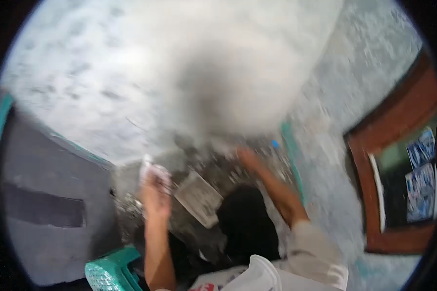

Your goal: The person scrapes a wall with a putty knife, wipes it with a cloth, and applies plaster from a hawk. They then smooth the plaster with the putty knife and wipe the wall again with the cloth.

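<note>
My left hand [156,196] reaches forward over the floor, its fingers closed around a crumpled white and pinkish piece [161,173]; motion blur hides whether it is cloth or plastic. A pale rectangular tray [199,200] lies tilted on the floor between my arms, just right of that hand. My right hand [247,158] is stretched out low in front of the wall, close to the dirty floor in the corner. Its fingers are smeared by motion, and anything in them cannot be made out.
A patchy white wall [131,77] rises ahead, with a grey wall [325,121] on the right. At far right is a brown wooden frame [364,194]. A grey door-like panel [53,194] stands left, above a green plastic stool [109,269]. Debris litters the floor.
</note>
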### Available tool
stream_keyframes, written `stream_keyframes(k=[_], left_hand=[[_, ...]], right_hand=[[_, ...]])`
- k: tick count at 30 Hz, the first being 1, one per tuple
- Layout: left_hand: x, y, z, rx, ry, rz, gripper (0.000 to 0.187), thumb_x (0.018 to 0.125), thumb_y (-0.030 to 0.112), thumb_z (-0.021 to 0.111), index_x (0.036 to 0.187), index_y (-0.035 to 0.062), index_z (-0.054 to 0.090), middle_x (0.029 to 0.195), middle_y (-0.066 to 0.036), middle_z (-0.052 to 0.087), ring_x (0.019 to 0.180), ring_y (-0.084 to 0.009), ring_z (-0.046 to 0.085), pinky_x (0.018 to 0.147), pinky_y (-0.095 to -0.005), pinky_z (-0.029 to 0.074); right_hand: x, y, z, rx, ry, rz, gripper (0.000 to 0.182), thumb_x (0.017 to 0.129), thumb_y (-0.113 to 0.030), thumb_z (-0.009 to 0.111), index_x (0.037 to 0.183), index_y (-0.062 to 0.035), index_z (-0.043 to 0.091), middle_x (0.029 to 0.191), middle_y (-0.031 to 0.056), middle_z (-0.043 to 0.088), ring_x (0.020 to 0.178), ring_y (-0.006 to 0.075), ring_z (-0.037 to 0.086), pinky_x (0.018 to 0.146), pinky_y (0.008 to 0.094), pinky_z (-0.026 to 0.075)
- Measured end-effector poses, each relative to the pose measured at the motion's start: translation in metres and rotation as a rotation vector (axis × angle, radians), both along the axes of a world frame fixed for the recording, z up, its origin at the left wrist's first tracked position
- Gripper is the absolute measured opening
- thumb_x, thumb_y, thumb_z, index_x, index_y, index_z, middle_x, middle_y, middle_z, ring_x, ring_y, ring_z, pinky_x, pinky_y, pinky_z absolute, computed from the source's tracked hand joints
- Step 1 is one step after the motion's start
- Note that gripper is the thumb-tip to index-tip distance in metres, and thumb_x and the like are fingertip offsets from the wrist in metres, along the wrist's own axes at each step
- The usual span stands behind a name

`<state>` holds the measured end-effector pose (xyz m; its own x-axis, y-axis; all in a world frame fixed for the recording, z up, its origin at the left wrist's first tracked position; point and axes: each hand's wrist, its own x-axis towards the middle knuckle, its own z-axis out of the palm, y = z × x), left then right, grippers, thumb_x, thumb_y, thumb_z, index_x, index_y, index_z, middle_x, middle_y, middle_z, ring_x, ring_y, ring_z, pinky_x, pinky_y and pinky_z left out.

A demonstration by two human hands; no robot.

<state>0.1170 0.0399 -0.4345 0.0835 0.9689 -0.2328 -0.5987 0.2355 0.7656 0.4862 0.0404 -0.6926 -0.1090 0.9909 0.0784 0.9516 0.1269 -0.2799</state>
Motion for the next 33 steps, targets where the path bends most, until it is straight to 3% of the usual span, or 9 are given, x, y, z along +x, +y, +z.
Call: stream_keyframes(k=[2, 3, 5, 8, 12, 14, 17, 22, 33], left_hand=[[0.01, 0.003, -0.008, -0.009, 0.075, 0.088, 0.028, 0.103, 0.016, 0.052, 0.129, 0.0046, 0.054, 0.082, -0.005, 0.06, 0.072, -0.0142, 0.058, 0.063, -0.0268, 0.051], [0.009, 0.003, -0.005, 0.039, 0.077, 0.057, 0.028, 0.104, 0.021, 0.054, 0.126, 0.0046, 0.057, 0.078, -0.004, 0.06, 0.069, -0.0135, 0.058, 0.059, -0.026, 0.048], [0.008, 0.004, -0.017, -0.022, 0.239, 0.045, 0.033, 0.102, 0.032, 0.059, 0.123, 0.0067, 0.063, 0.087, -0.005, 0.068, 0.071, -0.0119, 0.06, 0.061, -0.0251, 0.047], [0.023, -0.005, -0.007, 0.147, 0.49, 0.0, 0.042, 0.101, 0.037, 0.059, 0.129, 0.005, 0.062, 0.109, -0.008, 0.072, 0.084, -0.0118, 0.066, 0.078, -0.0266, 0.051], [0.055, -0.041, 0.01, 0.436, 0.804, -0.051, 0.044, 0.102, 0.034, 0.059, 0.133, 0.0021, 0.06, 0.117, -0.009, 0.071, 0.096, -0.0127, 0.067, 0.09, -0.0274, 0.05], [0.069, -0.066, 0.025, 0.368, 0.432, -0.154, 0.043, 0.102, 0.028, 0.06, 0.135, 0.0011, 0.058, 0.121, -0.009, 0.069, 0.102, -0.0132, 0.066, 0.096, -0.0263, 0.047], [0.067, -0.077, 0.026, 0.478, 0.391, -0.129, 0.04, 0.099, 0.021, 0.065, 0.133, 0.0019, 0.059, 0.119, -0.009, 0.07, 0.099, -0.0121, 0.066, 0.091, -0.0263, 0.05], [0.051, -0.101, 0.016, 0.299, 0.337, 0.144, 0.029, 0.092, 0.016, 0.073, 0.117, 0.0028, 0.067, 0.104, -0.002, 0.071, 0.086, -0.0092, 0.064, 0.078, -0.0263, 0.054], [0.027, -0.133, 0.0, 0.235, 0.395, 0.038, 0.024, 0.088, 0.023, 0.079, 0.098, 0.0019, 0.073, 0.086, -0.002, 0.07, 0.071, -0.0087, 0.06, 0.066, -0.0239, 0.048]], right_hand=[[-0.008, -0.028, -0.101, -0.056, 0.07, -0.032, 0.048, 0.097, -0.01, 0.047, 0.145, -0.0039, 0.046, 0.139, 0.0258, 0.053, 0.12, 0.0377, 0.058, 0.107, 0.0455, 0.042], [-0.033, -0.049, -0.002, 0.162, 0.553, -0.084, 0.032, 0.09, -0.014, 0.061, 0.118, 0.0007, 0.062, 0.114, 0.0262, 0.062, 0.105, 0.0439, 0.059, 0.091, 0.0514, 0.046], [-0.025, -0.067, 0.03, 0.241, 0.665, -0.312, 0.029, 0.094, -0.022, 0.058, 0.104, 0.0034, 0.067, 0.098, 0.0241, 0.067, 0.093, 0.0409, 0.064, 0.081, 0.0441, 0.049], [0.012, -0.053, 0.139, 0.073, 0.98, -0.379, 0.026, 0.09, -0.019, 0.062, 0.106, 0.0019, 0.065, 0.104, 0.0211, 0.066, 0.097, 0.0392, 0.061, 0.087, 0.0496, 0.047], [-0.005, -0.058, 0.242, 0.105, 1.035, -0.186, 0.028, 0.091, -0.021, 0.063, 0.11, 0.0003, 0.065, 0.106, 0.0182, 0.066, 0.098, 0.0303, 0.061, 0.088, 0.047, 0.047], [-0.02, -0.064, 0.27, 0.369, 0.697, 0.192, 0.028, 0.091, -0.022, 0.067, 0.108, 0.0005, 0.066, 0.097, 0.0132, 0.068, 0.086, 0.0225, 0.063, 0.076, 0.0411, 0.051], [-0.028, -0.035, 0.227, 0.602, 0.478, 0.27, 0.029, 0.092, -0.021, 0.068, 0.111, 0.001, 0.066, 0.091, 0.0088, 0.069, 0.078, 0.0185, 0.062, 0.071, 0.0372, 0.052], [-0.054, -0.071, 0.271, -0.07, 0.881, 0.263, 0.03, 0.089, -0.022, 0.068, 0.107, 0.0026, 0.068, 0.089, 0.0095, 0.07, 0.082, 0.0173, 0.061, 0.077, 0.0364, 0.052], [-0.092, -0.116, 0.26, -0.216, 1.37, 0.178, 0.022, 0.093, -0.009, 0.065, 0.113, -0.0009, 0.068, 0.101, 0.0042, 0.07, 0.088, 0.0153, 0.064, 0.078, 0.0324, 0.054]])
